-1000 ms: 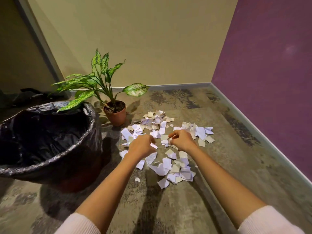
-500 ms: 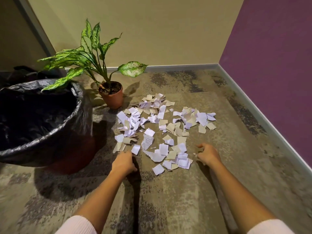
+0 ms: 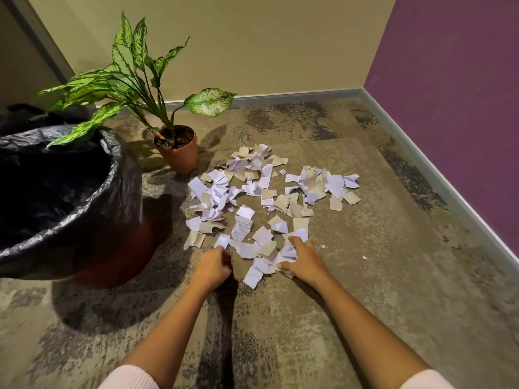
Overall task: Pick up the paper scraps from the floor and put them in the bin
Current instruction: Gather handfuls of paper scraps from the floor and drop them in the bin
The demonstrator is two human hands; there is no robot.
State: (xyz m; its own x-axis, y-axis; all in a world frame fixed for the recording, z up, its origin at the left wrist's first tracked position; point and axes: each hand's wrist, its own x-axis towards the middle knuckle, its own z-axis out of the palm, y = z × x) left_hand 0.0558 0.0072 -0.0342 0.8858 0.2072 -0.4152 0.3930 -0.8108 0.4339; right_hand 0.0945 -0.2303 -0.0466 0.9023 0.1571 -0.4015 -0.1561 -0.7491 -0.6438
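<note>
- Mottled grey-brown floor in a room corner, beige wall behind, purple wall on the right.
- Paper scraps, white and tan, strewn mid-floor toward that corner, just beside a potted plant.
- Bin lined with a black bag at the floor's left edge, near the scraps.
- Right hand at the heap's near edge, fingers curled round a bunch of white scraps.
- Left hand beside it, fingers curled in; any scrap inside, impossible to tell.

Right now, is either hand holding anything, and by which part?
The right hand grips a crumpled bunch of the nearest paper scraps, clutched from above. The left hand is curled beside them; whether it holds a scrap cannot be told.
</note>
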